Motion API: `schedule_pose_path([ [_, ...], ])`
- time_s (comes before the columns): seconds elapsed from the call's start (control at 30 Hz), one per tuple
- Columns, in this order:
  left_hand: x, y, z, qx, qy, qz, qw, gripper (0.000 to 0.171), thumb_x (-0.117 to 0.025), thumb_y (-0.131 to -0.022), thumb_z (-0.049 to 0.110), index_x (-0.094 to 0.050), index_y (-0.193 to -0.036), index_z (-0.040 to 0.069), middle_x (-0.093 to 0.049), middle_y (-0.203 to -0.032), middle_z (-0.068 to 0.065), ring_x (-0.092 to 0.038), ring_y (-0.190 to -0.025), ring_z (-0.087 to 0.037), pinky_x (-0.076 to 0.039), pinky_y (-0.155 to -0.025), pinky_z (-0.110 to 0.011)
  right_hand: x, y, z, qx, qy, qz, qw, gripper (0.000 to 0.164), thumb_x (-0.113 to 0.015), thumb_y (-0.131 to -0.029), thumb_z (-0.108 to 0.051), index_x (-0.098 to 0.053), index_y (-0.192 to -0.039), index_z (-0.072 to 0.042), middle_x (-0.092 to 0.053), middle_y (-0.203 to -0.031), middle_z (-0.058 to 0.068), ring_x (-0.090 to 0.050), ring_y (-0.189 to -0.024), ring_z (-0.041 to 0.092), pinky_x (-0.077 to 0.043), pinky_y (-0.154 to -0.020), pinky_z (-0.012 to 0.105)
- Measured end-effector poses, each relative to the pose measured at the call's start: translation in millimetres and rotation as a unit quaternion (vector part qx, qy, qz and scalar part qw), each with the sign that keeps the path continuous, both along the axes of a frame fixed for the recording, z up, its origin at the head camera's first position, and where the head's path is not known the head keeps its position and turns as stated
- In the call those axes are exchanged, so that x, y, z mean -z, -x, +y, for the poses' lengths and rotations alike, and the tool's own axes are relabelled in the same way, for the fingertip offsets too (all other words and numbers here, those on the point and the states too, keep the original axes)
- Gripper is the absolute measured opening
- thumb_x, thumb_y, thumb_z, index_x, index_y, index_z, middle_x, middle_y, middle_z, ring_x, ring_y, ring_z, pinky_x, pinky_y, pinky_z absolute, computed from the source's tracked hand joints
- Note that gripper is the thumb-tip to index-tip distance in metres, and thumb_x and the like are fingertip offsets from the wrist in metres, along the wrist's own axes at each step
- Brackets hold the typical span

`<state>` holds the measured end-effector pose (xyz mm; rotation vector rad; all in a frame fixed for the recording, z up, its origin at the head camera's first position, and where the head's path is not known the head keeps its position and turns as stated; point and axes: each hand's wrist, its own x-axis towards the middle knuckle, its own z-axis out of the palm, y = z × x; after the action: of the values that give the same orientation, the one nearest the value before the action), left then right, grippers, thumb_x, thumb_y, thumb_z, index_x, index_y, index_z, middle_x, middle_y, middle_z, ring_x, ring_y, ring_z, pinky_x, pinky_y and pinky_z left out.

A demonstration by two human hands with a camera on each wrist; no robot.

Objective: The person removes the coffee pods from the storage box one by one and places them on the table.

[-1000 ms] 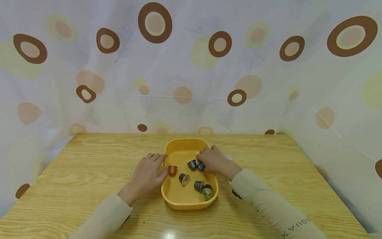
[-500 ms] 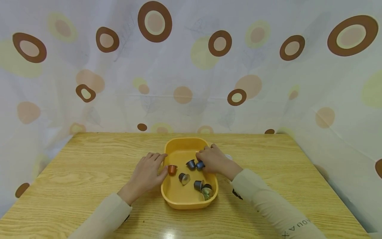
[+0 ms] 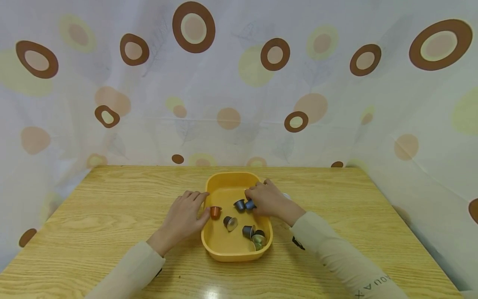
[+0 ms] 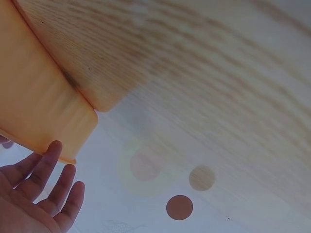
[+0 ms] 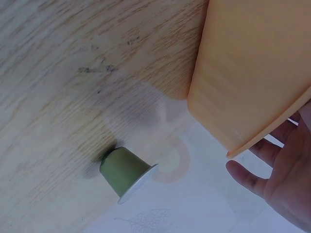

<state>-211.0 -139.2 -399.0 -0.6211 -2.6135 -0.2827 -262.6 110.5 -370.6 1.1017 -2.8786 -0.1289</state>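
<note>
A yellow plastic tray (image 3: 234,258) stands on the wooden table, with several coffee capsules lying inside. My left hand (image 3: 186,216) rests at its left rim, fingers loosely spread, thumb beside an orange capsule (image 3: 215,212). In the left wrist view those fingers (image 4: 47,170) lie along the tray's outer edge. My right hand (image 3: 269,201) reaches over the right rim and pinches a blue capsule (image 3: 250,204), its fingertips mostly hidden. Touching close beside that one is a dark blue capsule (image 3: 240,205). A black capsule with a pale lid (image 3: 231,223) lies mid-tray.
In the tray's near right corner sit a dark grey capsule (image 3: 248,231), a black-bottomed one (image 3: 259,237) and a green one (image 3: 257,246). Outside, right of the tray, a green capsule (image 5: 125,171) lies on the table (image 3: 328,195). A patterned curtain (image 3: 239,137) hangs behind.
The blue capsule at my right fingertips has shifted slightly away and tilted, and the dark blue one beside it has moved a little. My left hand stays at the rim.
</note>
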Motion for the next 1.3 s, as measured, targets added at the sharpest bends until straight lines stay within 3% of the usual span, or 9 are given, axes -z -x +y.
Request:
schedule_pose_path([
  [0.43, -0.6, -0.2, 1, 0.001, 0.004, 0.001, 1.0000, 0.037, -0.053, -0.086, 0.029, -0.059, -0.117, 0.009, -0.064, -0.102, -0.004, -0.057, -0.097, -0.024, -0.049, -0.080, -0.039, -2.3, -2.4, 3, -0.026, 0.004, 0.031, 0.999, 0.026, -0.070, -0.077, -0.031, -0.061, -0.097, -0.019, -0.057, -0.089, -0.004, -0.052, -0.082, 0.018, -0.041, -0.081, 0.043],
  [0.73, -1.4, -0.4, 1, 0.001, 0.002, -0.004, 1.0000, 0.037, -0.052, -0.087, 0.029, -0.059, -0.117, 0.009, -0.064, -0.103, -0.004, -0.057, -0.097, -0.024, -0.049, -0.080, -0.039, -11.4, -4.2, 7, -0.033, 0.046, 0.041, 0.998, 0.037, -0.074, -0.073, -0.033, -0.060, -0.103, -0.016, -0.062, -0.095, -0.001, -0.055, -0.088, 0.021, -0.041, -0.082, 0.044],
  [1.3, -1.7, -0.1, 1, 0.000, 0.002, -0.007, 1.0000, 0.038, -0.052, -0.086, 0.029, -0.059, -0.117, 0.009, -0.064, -0.103, -0.004, -0.057, -0.098, -0.024, -0.049, -0.080, -0.040, -28.4, -2.6, 19, -0.052, 0.076, 0.083, 0.992, 0.028, -0.072, -0.074, -0.030, -0.062, -0.098, -0.019, -0.062, -0.092, -0.003, -0.055, -0.085, 0.019, -0.042, -0.078, 0.041],
])
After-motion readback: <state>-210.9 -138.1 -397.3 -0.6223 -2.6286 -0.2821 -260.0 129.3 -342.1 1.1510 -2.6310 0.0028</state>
